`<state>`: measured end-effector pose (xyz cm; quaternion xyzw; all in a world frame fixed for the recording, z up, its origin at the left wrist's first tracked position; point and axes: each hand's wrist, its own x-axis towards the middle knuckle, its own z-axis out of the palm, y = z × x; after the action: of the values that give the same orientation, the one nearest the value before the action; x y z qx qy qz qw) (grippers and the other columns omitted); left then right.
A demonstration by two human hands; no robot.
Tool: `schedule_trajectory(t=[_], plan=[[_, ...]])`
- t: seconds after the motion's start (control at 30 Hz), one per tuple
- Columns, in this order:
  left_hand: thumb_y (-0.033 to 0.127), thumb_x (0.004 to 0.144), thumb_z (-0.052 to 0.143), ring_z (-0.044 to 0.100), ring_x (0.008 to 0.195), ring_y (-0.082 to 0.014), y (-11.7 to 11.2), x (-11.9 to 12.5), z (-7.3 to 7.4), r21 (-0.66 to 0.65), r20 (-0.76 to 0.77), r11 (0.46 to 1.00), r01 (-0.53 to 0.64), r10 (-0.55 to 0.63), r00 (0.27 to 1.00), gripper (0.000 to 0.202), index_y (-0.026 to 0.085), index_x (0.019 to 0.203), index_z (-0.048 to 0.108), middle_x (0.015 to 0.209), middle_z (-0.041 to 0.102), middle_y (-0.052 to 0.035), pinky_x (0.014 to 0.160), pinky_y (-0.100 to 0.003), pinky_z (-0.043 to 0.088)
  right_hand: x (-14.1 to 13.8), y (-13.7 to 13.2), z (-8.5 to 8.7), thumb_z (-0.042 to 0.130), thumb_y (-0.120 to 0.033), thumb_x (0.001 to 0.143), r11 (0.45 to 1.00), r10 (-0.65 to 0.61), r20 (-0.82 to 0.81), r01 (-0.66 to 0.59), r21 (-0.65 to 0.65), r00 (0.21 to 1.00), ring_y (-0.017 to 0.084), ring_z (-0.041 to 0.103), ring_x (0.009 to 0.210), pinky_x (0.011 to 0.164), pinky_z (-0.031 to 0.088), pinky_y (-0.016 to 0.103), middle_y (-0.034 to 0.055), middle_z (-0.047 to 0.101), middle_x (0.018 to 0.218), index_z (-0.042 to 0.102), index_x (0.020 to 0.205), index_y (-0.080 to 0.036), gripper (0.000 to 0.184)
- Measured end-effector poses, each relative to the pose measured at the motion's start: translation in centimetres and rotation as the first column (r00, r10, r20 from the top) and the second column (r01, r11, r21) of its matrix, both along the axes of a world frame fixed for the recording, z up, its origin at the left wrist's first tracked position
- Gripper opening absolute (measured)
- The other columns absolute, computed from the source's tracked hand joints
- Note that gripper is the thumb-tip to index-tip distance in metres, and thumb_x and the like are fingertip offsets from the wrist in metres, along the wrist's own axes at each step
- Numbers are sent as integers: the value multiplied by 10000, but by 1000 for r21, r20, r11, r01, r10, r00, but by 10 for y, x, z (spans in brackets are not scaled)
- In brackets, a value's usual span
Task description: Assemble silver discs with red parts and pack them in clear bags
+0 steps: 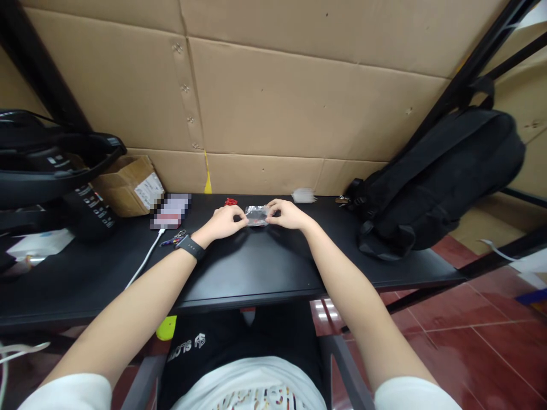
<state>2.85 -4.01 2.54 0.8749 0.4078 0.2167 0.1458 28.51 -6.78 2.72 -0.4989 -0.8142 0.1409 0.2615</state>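
Note:
A small clear plastic bag with dark contents lies on the black table, held from both sides. My left hand pinches its left edge, fingers curled; a dark watch sits on that wrist. My right hand pinches the bag's right edge. A small red item lies just behind my left hand.
A black backpack leans at the right end. A phone with a white cable, keys, a cardboard box and a black helmet sit at the left. A white packet lies by the cardboard wall.

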Motion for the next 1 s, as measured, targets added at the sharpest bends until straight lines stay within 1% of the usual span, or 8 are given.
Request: schedule_trajectory(t=[0.07, 0.17, 0.23, 0.43, 0.53, 0.63, 0.73, 1.0], plan=[[378, 885, 611, 702, 989, -253, 1, 1, -1, -20, -6, 998, -67, 67, 998, 215, 240, 800, 752, 999, 786, -20, 915, -368, 474, -5, 2, -5, 802, -204, 803, 996, -86, 16, 86, 15, 996, 234, 663, 1071, 1020, 481, 383, 90, 692, 1134, 740, 806, -181, 66], [414, 911, 573, 697, 978, -283, 1, 4, -5, 21, -60, 991, -134, 135, 989, 293, 244, 741, 741, 922, 780, -34, 887, -400, 460, -12, 2, -9, 857, -199, 733, 978, -184, 38, 179, 105, 982, 269, 609, 1134, 1027, 479, 431, 107, 656, 1164, 715, 1091, -181, 385], [395, 916, 563, 684, 987, -294, 0, 6, -8, 79, -81, 985, -154, 160, 984, 292, 242, 729, 728, 925, 770, -43, 885, -414, 447, -14, 1, -7, 850, -169, 723, 974, -152, 17, 147, 173, 988, 272, 581, 1183, 1047, 468, 438, 111, 622, 1230, 685, 1204, -192, 509], [370, 888, 626, 625, 1057, -293, -4, 9, -14, 216, -16, 970, -114, 121, 993, 148, 229, 860, 663, 1024, 724, -65, 900, -413, 411, -12, -3, 1, 837, -185, 759, 989, 94, 72, -102, 105, 993, 238, 639, 1124, 1042, 467, 403, 65, 665, 1214, 801, 1007, -240, 257], [291, 931, 557, 616, 1106, -267, -8, 9, -15, 212, -18, 977, 23, -20, 1000, 124, 251, 1007, 647, 1084, 724, -49, 927, -407, 387, -12, -1, -4, 890, -212, 712, 995, 76, 171, -85, 48, 982, 288, 611, 1212, 1068, 450, 450, 86, 654, 1322, 812, 1060, -251, 359], [369, 958, 562, 602, 1163, -276, -12, 10, -15, 197, -57, 976, 98, -89, 994, 170, 270, 1068, 645, 1131, 726, -45, 962, -428, 363, -14, 2, -10, 868, -230, 748, 998, 60, 204, -65, 16, 977, 307, 597, 1249, 1074, 441, 468, 94, 644, 1373, 796, 1140, -253, 399], [434, 905, 653, 596, 1170, -296, -13, 9, -16, 194, -104, 976, 101, -82, 991, 231, 276, 1073, 641, 1121, 729, -41, 963, -440, 355, -17, 2, -12, 835, -215, 786, 999, 46, 208, -46, -8, 977, 303, 589, 1256, 1068, 434, 466, 94, 647, 1367, 779, 1188, -258, 408], [255, 896, 613, 638, 1095, -266, -6, 4, -19, 204, -79, 978, 41, -26, 997, 176, 261, 1072, 626, 1082, 760, -32, 905, -407, 341, -27, -5, -8, 625, -130, 946, 998, -25, 202, 37, -55, 979, 293, 556, 1271, 966, 402, 453, 79, 682, 1286, 756, 1207, -319, 348]])
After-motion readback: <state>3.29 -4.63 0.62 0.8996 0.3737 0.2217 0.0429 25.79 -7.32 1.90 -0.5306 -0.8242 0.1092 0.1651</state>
